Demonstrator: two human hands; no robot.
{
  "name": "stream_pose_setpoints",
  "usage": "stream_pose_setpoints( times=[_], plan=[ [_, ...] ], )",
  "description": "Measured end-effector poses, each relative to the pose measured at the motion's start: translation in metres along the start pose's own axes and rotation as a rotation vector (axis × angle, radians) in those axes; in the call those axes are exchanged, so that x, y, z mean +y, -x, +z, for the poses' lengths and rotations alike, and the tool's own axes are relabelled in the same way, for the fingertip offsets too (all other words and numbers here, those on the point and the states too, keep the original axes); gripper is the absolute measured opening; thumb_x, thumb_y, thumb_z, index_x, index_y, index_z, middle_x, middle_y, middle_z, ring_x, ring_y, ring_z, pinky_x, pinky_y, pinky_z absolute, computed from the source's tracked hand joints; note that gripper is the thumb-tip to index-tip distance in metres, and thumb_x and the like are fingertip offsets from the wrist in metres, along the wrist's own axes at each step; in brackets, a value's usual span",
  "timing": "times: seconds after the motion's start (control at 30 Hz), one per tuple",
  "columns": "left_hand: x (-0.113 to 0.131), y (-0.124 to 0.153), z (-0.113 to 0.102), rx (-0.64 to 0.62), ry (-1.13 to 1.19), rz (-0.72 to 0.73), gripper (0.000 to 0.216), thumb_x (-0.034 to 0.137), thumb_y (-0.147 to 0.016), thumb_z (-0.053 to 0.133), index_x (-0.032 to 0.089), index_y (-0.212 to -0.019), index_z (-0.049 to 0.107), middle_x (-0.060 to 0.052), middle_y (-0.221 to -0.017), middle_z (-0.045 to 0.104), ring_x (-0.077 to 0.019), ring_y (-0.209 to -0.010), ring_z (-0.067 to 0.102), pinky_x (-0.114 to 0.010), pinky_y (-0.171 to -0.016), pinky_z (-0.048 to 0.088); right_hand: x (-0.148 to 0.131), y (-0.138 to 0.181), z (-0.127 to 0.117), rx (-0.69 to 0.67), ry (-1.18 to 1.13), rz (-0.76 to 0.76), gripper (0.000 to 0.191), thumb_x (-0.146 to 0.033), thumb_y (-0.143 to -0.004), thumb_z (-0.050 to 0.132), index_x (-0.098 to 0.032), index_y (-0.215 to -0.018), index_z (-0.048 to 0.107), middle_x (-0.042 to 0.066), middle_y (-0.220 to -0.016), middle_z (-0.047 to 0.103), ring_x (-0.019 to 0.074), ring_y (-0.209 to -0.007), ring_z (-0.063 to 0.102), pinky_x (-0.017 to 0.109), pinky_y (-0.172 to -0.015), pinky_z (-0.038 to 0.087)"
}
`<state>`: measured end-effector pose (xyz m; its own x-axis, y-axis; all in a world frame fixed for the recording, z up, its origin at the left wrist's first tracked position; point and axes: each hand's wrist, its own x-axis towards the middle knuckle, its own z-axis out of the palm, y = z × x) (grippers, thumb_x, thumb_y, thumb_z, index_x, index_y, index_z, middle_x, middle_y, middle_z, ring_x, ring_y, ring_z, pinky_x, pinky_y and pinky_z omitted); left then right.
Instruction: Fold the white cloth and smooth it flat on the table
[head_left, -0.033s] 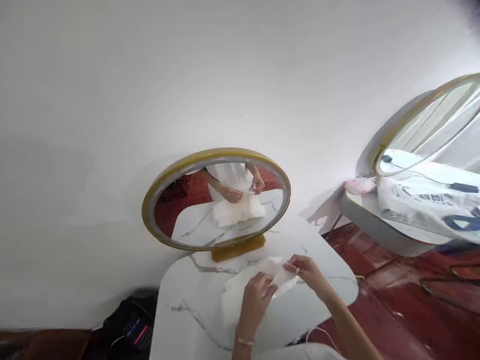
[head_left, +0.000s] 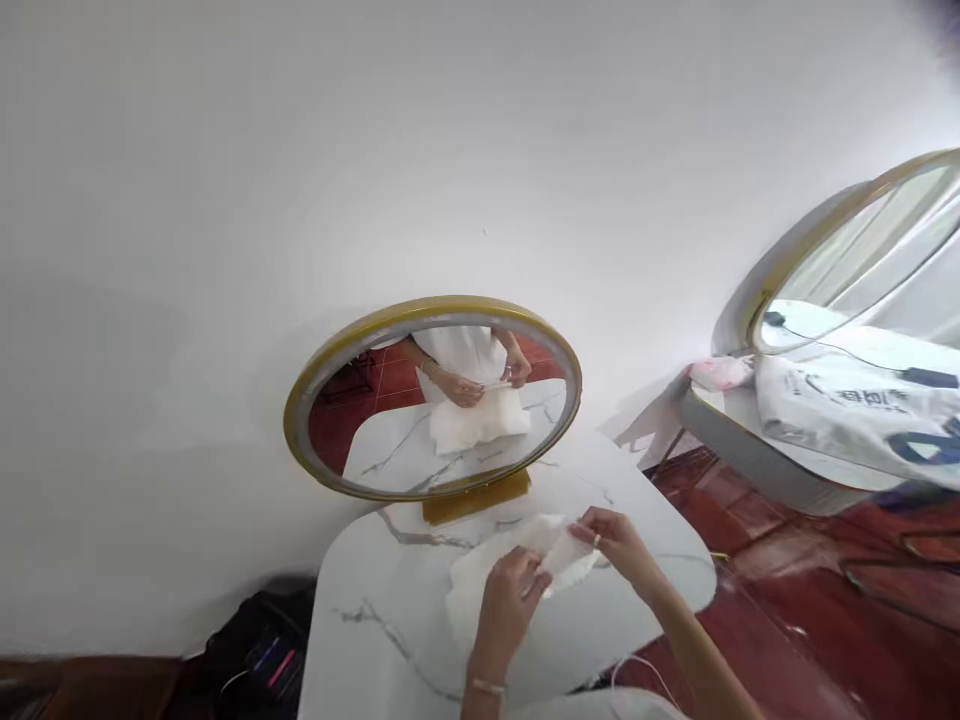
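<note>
A thin, soft white cloth-like sheet (head_left: 559, 552) is stretched between my two hands. Whether it is cloth or tissue I cannot make out. My left hand (head_left: 510, 598) pinches its near left edge between thumb and fingers. With bent fingertips, my right hand (head_left: 611, 540), which wears a ring, grips the far right end. More crumpled white material (head_left: 471, 578) lies beneath on the marble-patterned white table (head_left: 360, 660); my left hand and forearm cover part of it. The round gold-framed mirror (head_left: 420, 497) reflects both hands and the white material.
The mirror's gold base (head_left: 477, 500) stands at the table's back, close to the wall. On the right, a second table (head_left: 772, 465) bears a printed white bag (head_left: 832, 410) and another round mirror (head_left: 862, 190). A black bag (head_left: 262, 640) sits at the lower left. A white cable (head_left: 637, 660) hangs near my right forearm.
My hands and the white sheet have shifted only very slightly. Both hands keep their hold on it.
</note>
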<state>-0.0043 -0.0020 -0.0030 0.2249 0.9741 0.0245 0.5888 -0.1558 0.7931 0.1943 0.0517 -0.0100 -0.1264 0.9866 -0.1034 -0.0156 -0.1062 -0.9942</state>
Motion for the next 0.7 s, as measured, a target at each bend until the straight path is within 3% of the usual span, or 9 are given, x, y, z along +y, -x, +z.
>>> stream_pose_setpoints(
  times=[0.23, 0.4, 0.57, 0.7],
  plan=[
    [-0.037, 0.030, -0.015, 0.078, -0.063, -0.133, 0.019, 0.033, -0.084, 0.051, 0.021, -0.086, 0.066, -0.005, -0.092, 0.069, -0.0205, -0.089, 0.064, -0.032, -0.081, 0.050, -0.018, 0.005, -0.020, 0.368, -0.046, -0.217, 0.037, -0.052, -0.068, 0.072, -0.018, -0.066, 0.058, 0.002, -0.072, 0.061, 0.0148, -0.070, 0.055, 0.024, -0.062, 0.042],
    [-0.053, 0.036, -0.031, 0.225, -0.021, -0.082, 0.030, 0.041, -0.089, 0.045, 0.021, -0.087, 0.067, -0.005, -0.087, 0.071, -0.0194, -0.083, 0.067, -0.029, -0.074, 0.053, -0.024, 0.001, -0.037, 0.468, 0.057, -0.259, 0.035, -0.051, -0.069, 0.072, -0.018, -0.069, 0.060, 0.004, -0.078, 0.064, 0.0171, -0.076, 0.058, 0.026, -0.068, 0.045],
    [-0.037, 0.028, -0.077, 0.356, -0.140, 0.056, 0.032, 0.043, -0.091, 0.043, 0.022, -0.086, 0.067, -0.004, -0.088, 0.072, -0.0175, -0.082, 0.067, -0.029, -0.076, 0.054, -0.058, -0.008, -0.042, 0.384, 0.138, -0.359, 0.034, -0.050, -0.068, 0.072, -0.018, -0.068, 0.060, 0.003, -0.073, 0.063, 0.0169, -0.075, 0.059, 0.028, -0.070, 0.047],
    [-0.003, 0.030, -0.131, 0.610, -0.248, 0.061, 0.030, 0.044, -0.089, 0.049, 0.021, -0.103, 0.063, -0.006, -0.098, 0.070, -0.0181, -0.090, 0.065, -0.028, -0.079, 0.053, -0.096, -0.008, -0.045, 0.365, 0.068, -0.407, 0.034, -0.046, -0.067, 0.074, -0.021, -0.087, 0.062, 0.000, -0.069, 0.062, 0.0125, -0.064, 0.055, 0.022, -0.058, 0.044]
  ],
)
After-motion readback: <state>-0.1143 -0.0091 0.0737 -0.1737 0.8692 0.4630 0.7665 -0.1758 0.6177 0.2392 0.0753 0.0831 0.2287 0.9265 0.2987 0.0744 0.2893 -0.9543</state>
